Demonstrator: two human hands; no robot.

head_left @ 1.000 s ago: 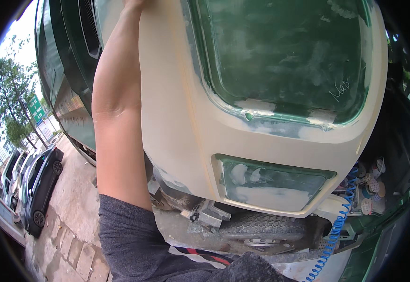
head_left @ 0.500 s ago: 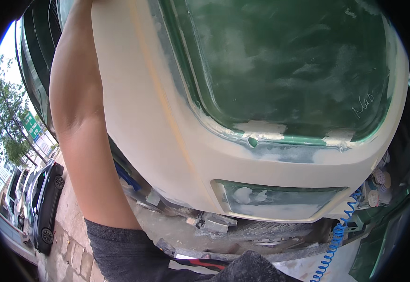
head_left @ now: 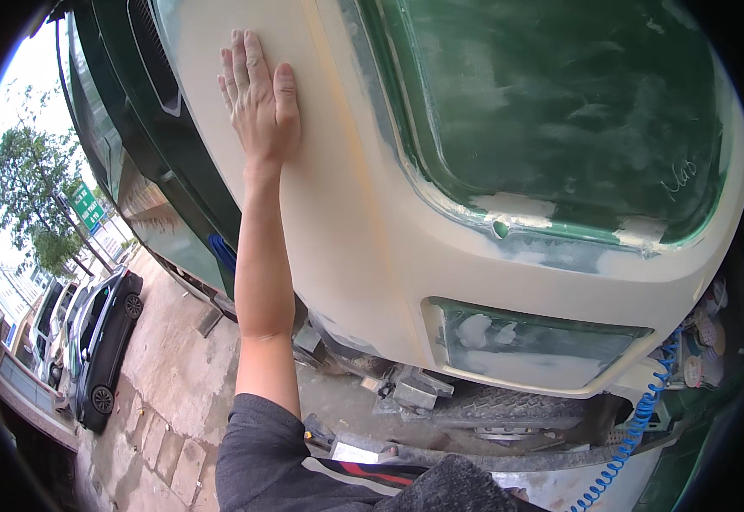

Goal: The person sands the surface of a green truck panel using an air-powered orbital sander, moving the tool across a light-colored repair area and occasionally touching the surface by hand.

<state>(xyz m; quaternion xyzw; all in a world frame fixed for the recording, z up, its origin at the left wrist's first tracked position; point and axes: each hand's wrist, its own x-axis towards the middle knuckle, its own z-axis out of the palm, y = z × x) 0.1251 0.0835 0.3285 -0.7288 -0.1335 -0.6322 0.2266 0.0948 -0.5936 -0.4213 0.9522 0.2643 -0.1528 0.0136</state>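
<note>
My left hand (head_left: pixel 258 102) rests palm down on the cream-coated vehicle body panel (head_left: pixel 338 239), left of a pale yellowish streak running lengthwise, with fingers straight, slightly apart, whitish with dust. Right of it is a large green recessed section (head_left: pixel 560 102) with filler patches (head_left: pixel 513 207) along its lower border. A smaller, patchy green-grey recess (head_left: pixel 534 337) lies below that. My left forearm rises from a dark sleeve (head_left: pixel 261 444) at the lower edge. My right hand does not show.
Left of the panel stands dark green bodywork (head_left: pixel 146 162) with a blue hose (head_left: pixel 223 252). A coiled blue hose (head_left: pixel 636 427) hangs at lower right. A tyre (head_left: pixel 500 414) and metal parts (head_left: pixel 419 388) sit below. Parked cars (head_left: pixel 103 341), a tree (head_left: pixel 39 196) and paving (head_left: pixel 159 358) fill the left.
My left hand, at or beyond the top edge earlier, is now lower and fully in view, flat on the panel. The camera's view has shifted, first one way, then partly back.
</note>
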